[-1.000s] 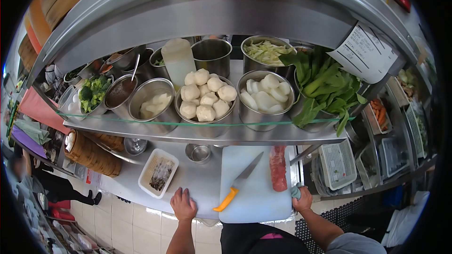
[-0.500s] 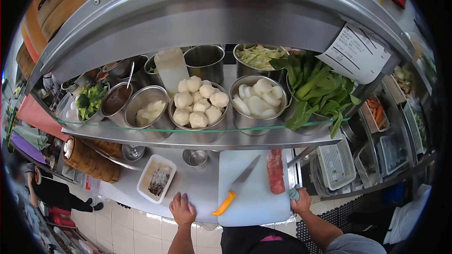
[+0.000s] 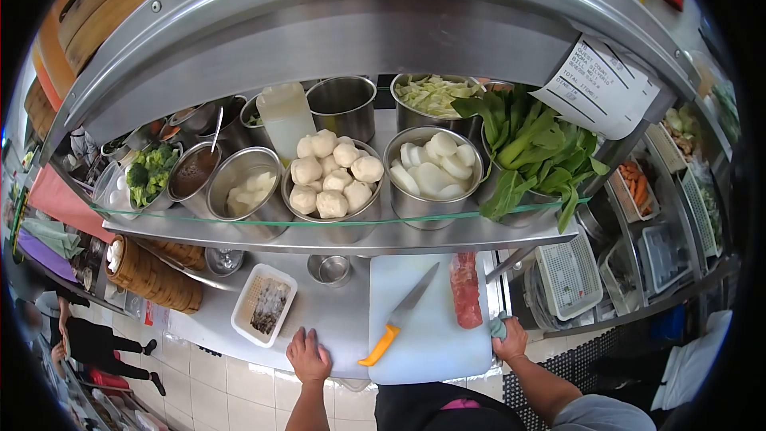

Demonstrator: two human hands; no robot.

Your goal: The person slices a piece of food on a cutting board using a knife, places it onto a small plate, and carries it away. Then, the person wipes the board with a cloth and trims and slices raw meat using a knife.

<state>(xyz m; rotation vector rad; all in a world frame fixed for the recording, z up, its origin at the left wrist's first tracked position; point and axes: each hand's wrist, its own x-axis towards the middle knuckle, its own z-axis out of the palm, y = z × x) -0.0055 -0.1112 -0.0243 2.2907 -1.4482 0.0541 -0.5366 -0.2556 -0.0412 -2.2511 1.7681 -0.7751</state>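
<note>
My left hand [image 3: 309, 356] rests on the steel counter's front edge, fingers spread and holding nothing, left of the white cutting board [image 3: 431, 355]. At the board's right edge my right hand [image 3: 511, 339] is closed on a greenish cloth [image 3: 499, 326]. A knife [image 3: 396, 321] with an orange handle lies diagonally on the board, its tip pointing away from me. To its right is a long piece of raw red meat [image 3: 465, 291]. A white basket [image 3: 264, 304] with small grey pieces stands beyond my left hand.
Above the counter, a steel shelf [image 3: 343, 238] holds pots of dough balls [image 3: 331, 175], white slices [image 3: 433, 165] and leafy greens [image 3: 542, 144]. Bamboo steamers [image 3: 155, 274] stand at left. A paper bill [image 3: 598, 86] hangs at upper right. Another person [image 3: 104, 343] is at far left.
The view has shifted slightly, moving the shelf lower in the frame. At far left the other person has moved further into view. Both my hands keep their places.
</note>
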